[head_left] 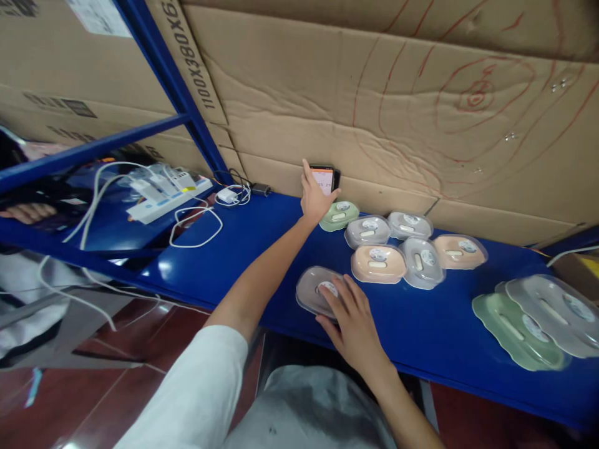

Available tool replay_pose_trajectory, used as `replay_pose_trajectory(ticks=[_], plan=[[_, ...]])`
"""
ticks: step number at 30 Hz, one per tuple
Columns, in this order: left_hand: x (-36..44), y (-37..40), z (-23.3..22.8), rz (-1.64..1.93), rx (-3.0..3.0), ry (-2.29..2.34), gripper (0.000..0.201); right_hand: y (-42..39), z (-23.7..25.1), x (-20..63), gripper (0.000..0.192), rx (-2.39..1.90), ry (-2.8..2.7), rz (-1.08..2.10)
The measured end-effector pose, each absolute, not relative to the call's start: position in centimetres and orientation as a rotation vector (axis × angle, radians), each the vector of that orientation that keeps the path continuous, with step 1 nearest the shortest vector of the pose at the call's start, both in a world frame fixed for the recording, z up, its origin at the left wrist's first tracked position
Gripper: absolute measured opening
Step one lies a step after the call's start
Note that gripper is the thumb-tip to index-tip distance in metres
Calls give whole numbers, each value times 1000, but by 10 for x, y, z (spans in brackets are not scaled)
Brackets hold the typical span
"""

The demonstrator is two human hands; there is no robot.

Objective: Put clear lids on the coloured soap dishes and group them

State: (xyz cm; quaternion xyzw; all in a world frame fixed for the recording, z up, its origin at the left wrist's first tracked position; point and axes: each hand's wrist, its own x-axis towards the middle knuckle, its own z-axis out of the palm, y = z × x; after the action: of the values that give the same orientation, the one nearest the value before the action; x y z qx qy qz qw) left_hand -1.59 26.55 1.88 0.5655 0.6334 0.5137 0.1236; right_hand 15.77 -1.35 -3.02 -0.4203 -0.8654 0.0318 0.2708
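Observation:
My left hand reaches to the back of the blue table and has its fingers and thumb around the edges of a phone, which stands against the cardboard with its lit screen facing me. At the front edge, my right hand is on a grey plastic box with a clear lid. Its fingers lie over the right part of the lid and its round label, and the thumb is at the near side. A green clear-lidded box sits just below my left hand.
Several similar boxes stand to the right, among them a peach box and a grey box. Further right, a grey box overlaps a green box. White cables, a power strip and blue frame bars lie left. Another person's hand shows there.

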Motion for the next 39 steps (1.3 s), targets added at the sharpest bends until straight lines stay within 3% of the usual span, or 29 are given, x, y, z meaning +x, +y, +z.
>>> replay_pose_trajectory(ticks=[6, 27, 39], plan=[[-12, 268, 27, 1448, 1603, 2010, 124, -14, -30, 158, 51, -1141, -2331, 122], [-17, 270, 31, 1293, 1713, 2042, 126, -11, -34, 162, 56, -1116, -2328, 206], [-45, 261, 23, 1309, 1816, 1775, 124, -14, -29, 164, 59, -1265, -2296, 246]])
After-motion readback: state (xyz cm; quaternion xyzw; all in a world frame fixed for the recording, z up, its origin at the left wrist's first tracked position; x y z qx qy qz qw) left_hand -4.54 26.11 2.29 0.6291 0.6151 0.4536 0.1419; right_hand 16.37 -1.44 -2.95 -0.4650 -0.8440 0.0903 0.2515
